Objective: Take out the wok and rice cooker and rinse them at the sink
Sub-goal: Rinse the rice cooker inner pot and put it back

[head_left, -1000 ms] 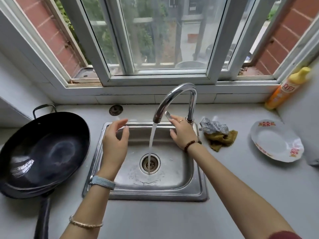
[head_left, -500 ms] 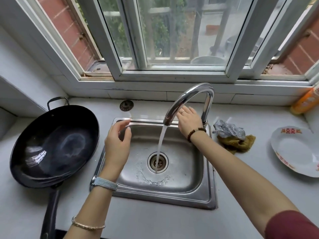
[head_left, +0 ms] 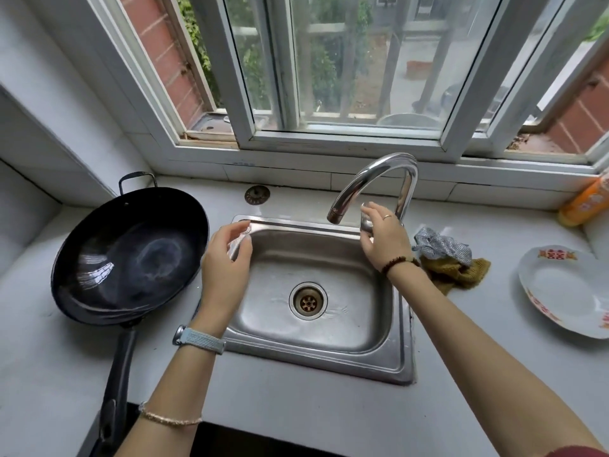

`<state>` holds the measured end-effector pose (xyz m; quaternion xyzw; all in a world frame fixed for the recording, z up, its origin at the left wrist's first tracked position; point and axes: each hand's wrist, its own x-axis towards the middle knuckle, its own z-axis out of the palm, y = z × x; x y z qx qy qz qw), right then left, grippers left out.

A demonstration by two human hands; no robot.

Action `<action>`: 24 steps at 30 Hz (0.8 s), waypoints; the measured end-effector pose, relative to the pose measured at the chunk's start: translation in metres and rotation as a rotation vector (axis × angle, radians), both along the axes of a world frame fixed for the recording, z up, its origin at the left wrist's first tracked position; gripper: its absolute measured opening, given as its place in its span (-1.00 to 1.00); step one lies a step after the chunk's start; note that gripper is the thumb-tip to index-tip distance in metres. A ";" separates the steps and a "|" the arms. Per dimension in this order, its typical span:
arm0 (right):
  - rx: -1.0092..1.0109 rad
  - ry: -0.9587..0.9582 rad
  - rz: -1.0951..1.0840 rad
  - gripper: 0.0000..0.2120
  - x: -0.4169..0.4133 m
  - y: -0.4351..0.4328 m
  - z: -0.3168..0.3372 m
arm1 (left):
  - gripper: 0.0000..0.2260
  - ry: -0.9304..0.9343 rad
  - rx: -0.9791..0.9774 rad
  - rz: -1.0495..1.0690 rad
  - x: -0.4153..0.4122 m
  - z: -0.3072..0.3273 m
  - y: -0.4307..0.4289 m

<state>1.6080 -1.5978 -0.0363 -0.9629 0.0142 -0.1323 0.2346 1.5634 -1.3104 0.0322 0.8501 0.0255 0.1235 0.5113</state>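
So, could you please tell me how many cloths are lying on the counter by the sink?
2: a grey cloth just right of the sink, lying on top of a mustard cloth. Another could be hidden under them or out of view.

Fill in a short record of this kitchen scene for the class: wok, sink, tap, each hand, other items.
sink: wet basin, nothing in it
wok: on the counter left of the sink, handle toward the person
tap: no stream visible
right hand: grips the tap handle
left hand: over the sink's left edge, holds nothing
other: plate, cloths, orange bottle right of the sink
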 end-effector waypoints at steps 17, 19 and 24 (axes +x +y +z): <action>0.408 -0.314 0.347 -0.63 -0.146 0.195 0.105 | -0.78 -0.093 0.130 0.388 -0.151 0.040 0.185; 0.417 -0.321 0.424 -0.63 -0.152 0.235 0.115 | -0.77 -0.123 0.201 0.457 -0.178 0.047 0.218; 0.476 -0.344 0.572 -0.63 -0.182 0.342 0.130 | -0.78 -0.164 0.260 0.570 -0.253 0.063 0.305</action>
